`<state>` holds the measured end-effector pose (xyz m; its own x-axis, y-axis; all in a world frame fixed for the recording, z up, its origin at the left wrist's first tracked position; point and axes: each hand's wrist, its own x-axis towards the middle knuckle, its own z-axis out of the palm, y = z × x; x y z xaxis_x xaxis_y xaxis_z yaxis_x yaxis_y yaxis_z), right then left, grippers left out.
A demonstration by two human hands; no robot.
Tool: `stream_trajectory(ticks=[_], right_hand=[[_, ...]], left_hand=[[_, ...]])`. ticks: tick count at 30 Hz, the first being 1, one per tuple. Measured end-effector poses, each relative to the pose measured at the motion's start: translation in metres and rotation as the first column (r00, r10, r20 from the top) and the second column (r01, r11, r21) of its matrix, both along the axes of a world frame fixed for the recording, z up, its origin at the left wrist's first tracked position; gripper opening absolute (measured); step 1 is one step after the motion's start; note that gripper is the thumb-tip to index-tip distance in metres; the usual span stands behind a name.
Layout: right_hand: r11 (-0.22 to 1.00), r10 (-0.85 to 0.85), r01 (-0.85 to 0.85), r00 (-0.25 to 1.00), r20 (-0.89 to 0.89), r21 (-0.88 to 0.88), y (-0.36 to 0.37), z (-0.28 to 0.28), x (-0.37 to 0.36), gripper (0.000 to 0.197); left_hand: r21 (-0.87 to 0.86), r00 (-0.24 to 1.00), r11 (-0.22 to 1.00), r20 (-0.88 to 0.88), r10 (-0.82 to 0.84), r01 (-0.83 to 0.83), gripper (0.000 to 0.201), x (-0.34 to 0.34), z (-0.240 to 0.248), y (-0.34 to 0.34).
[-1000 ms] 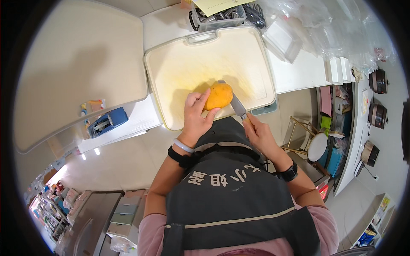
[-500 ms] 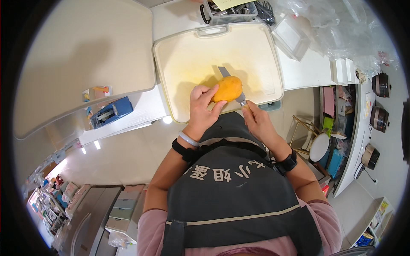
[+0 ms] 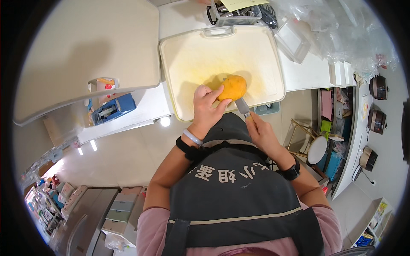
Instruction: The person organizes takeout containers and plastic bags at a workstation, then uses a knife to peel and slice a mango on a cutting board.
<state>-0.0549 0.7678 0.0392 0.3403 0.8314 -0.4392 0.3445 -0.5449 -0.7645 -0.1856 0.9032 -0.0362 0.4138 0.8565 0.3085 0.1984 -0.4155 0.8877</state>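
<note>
A yellow-orange fruit, apparently a mango [image 3: 234, 87], is gripped at its left side by the thumb and fingers of my left hand [image 3: 207, 104]. It is held over the near part of a cream cutting board [image 3: 192, 51] marked with yellow stains. My right hand [image 3: 262, 133] is closed round the handle of a knife [image 3: 243, 106]. The blade runs up under the fruit, which hides most of it; a small bit of the tip shows past the fruit's far left side.
A second large cream board [image 3: 115, 38] lies at left, beside a blue tape dispenser [image 3: 114, 110]. Behind the cutting board stands a clear bin of utensils [image 3: 237, 18]. A clear plastic container [image 3: 292, 42] and plastic bags [image 3: 341, 32] sit at right. A white-seated stool [image 3: 317, 150] stands lower right.
The knife has drawn back toward me, so less blade shows beyond the fruit and more shows near its handle. My left hand still grips the fruit. The whole view has shifted slightly.
</note>
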Motion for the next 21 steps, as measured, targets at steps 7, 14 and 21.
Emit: stream_trajectory(ticks=[7, 14, 21], right_hand=[[0.992, 0.118, -0.120, 0.992, 0.047, 0.046, 0.007, 0.000, -0.002, 0.025], [0.988, 0.098, -0.105, 0.993, 0.073, 0.108, 0.012, -0.011, -0.007, 0.024], [0.967, 0.130, -0.144, 0.988, 0.082, 0.210, 0.012, -0.010, -0.009, 0.019]], left_hand=[[0.101, 0.999, 0.995, -0.038, 0.004, 0.000, 0.039, -0.001, 0.003, 0.002], [0.214, 0.975, 0.974, -0.222, -0.030, 0.079, 0.034, -0.001, 0.026, 0.010], [0.238, 0.955, 0.967, -0.296, -0.016, 0.090, 0.030, -0.001, 0.034, 0.014]])
